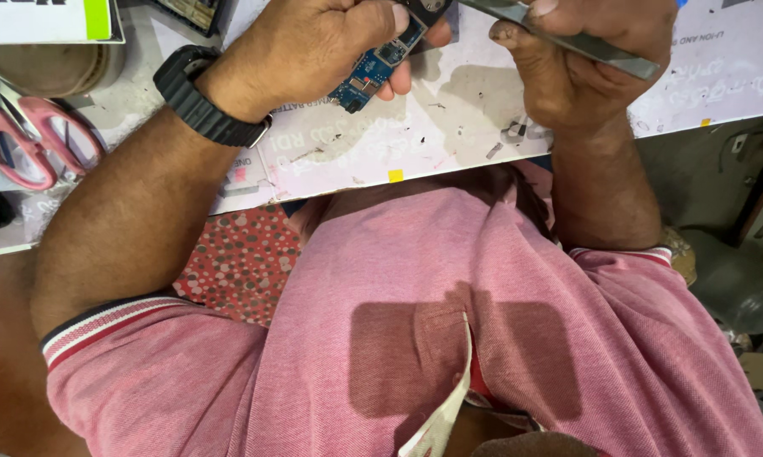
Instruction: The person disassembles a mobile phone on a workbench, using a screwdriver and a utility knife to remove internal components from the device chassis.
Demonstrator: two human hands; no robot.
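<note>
Circuit board (pixel 373 69), small and blue, sits pinched in the fingers (pixel 415 34) of the left hand (pixel 314 42), held just above the white tabletop (pixel 449 127) near the top edge of view. I log the right hand (pixel 584 59) clenched around a flat metal tool (pixel 567 38), its tip close to the board. Pink-handled scissors (pixel 34 140) lie well apart at far left; a black wristwatch (pixel 199 97) is on the left wrist.

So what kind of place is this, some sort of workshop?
Most likely a small electronics repair bench. The left hand holds a blue circuit board, the right hand grips metal tweezers, and pink-handled scissors lie on the scuffed white work mat.
</note>
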